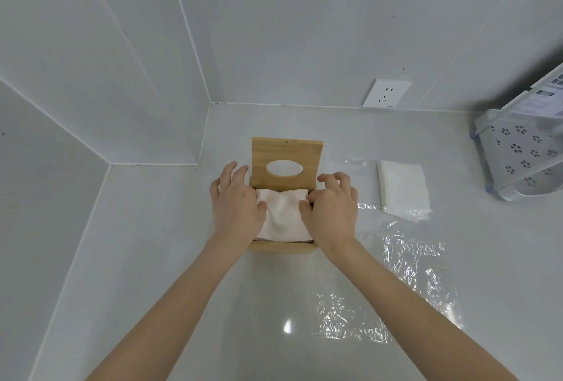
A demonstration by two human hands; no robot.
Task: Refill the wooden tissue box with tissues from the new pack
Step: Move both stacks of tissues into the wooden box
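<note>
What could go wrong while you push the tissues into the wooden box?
The tissues bulge up in the middle between the left hand and right hand, so they could crumple or tear if pressed hard. The lid stands open behind them and might not shut over the bulge. A second tissue stack lies beside loose plastic wrap on the counter; a sweep of an arm could knock it away.
</note>
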